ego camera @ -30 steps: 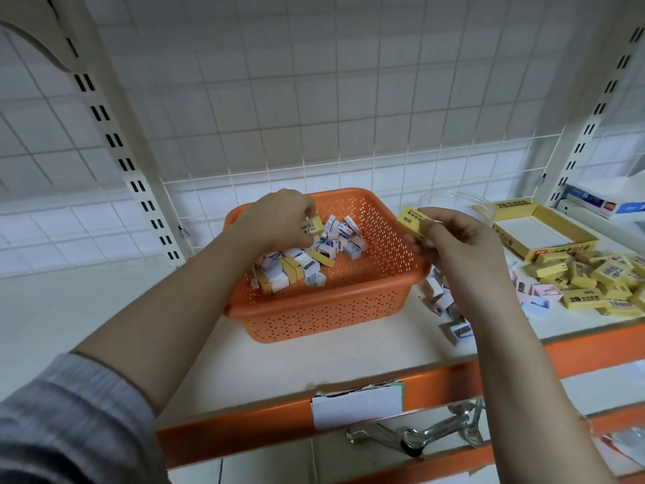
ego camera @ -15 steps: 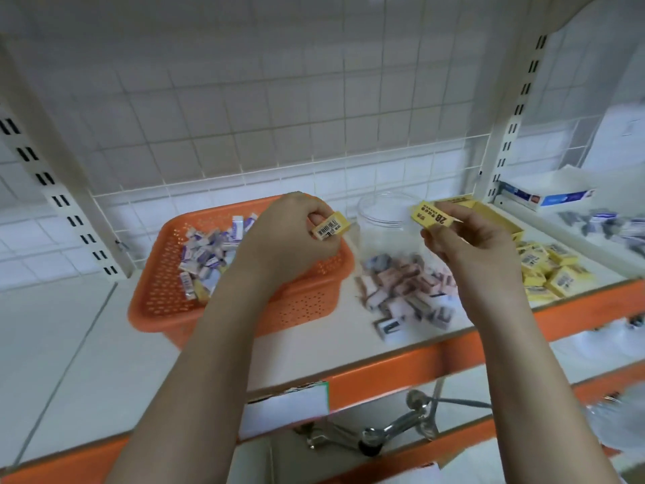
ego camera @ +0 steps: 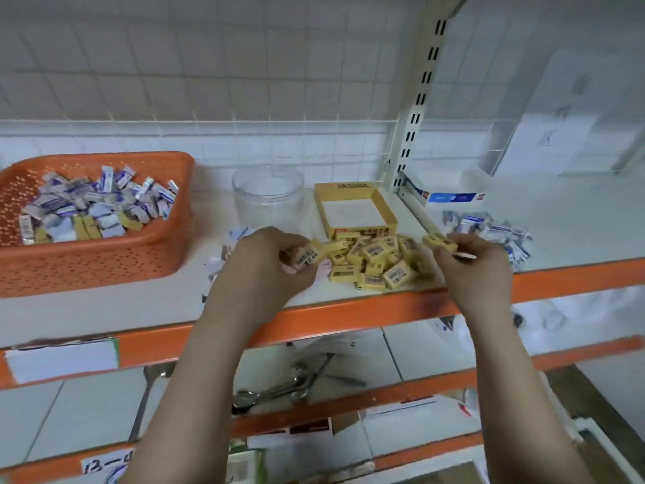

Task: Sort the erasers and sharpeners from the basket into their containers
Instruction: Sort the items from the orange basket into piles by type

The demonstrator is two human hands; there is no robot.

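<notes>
While each of our hands holds one small yellow box, we judge the step to be the drop-off onto the sorted goods on the shelf. Our left hand [ego camera: 265, 267] pinches a yellow box [ego camera: 309, 255] between thumb and curled fingers, barcode side up, just left of the yellow pile [ego camera: 375, 262]. Our right hand [ego camera: 471, 265] pinches a second yellow box [ego camera: 439, 242] at the pile's right edge. Next we would need to let both go onto the pile or carry them to the open yellow carton [ego camera: 356, 211] just beyond it, then reach back left to the orange basket [ego camera: 101, 253]. That basket holds many blue-and-white wrapped pieces and a few yellow ones, so much sorting remains. A clear jar [ego camera: 268, 197] stands between basket and carton; whether anything lies inside, we cannot tell.
</notes>
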